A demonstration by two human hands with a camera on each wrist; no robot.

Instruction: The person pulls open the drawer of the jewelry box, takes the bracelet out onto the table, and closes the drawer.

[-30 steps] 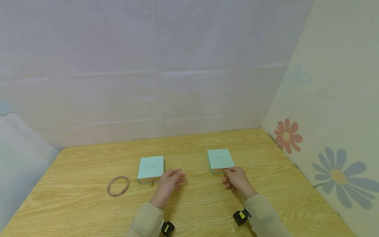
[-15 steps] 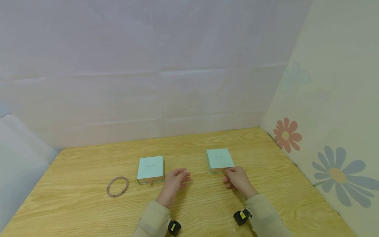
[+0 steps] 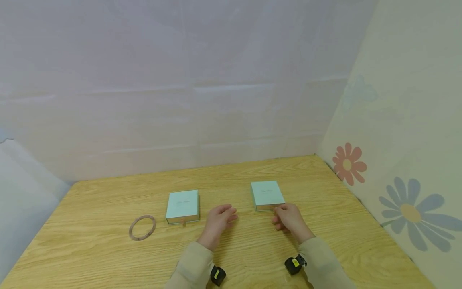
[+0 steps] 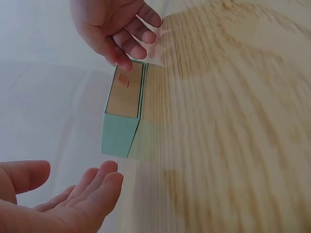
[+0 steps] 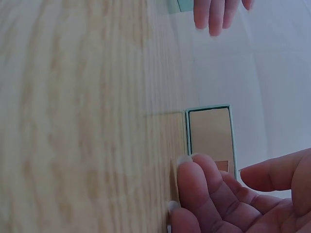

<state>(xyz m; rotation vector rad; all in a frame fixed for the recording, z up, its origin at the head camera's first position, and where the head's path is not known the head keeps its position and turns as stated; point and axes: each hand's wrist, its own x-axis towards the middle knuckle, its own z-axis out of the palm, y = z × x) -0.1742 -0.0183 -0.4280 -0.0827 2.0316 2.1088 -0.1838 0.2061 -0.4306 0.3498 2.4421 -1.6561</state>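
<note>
My right hand (image 3: 288, 218) is at the front right corner of a pale teal drawer-style box (image 3: 267, 195), its fingers loosely bent. In the right wrist view, thumb and fingers stand apart near the box's small brown pull tab (image 5: 222, 166), which their tips partly overlap. The tab also shows in the left wrist view, just below the right fingertips. My left hand (image 3: 218, 220) hovers over the table between two boxes, holding nothing, its fingers extended and relaxed. To its left lies a matching teal box (image 3: 183, 204) with its own tab facing me.
A pinkish translucent bangle (image 3: 137, 239) lies flat on the wooden table (image 3: 90, 257), left of the left box. A pale cloth wall (image 3: 231, 120) rises behind the table, and a flower-printed one (image 3: 411, 120) stands on the right.
My left hand has moved right, away from the left box and toward the right box. The right hand has stayed at the right box's front corner.
</note>
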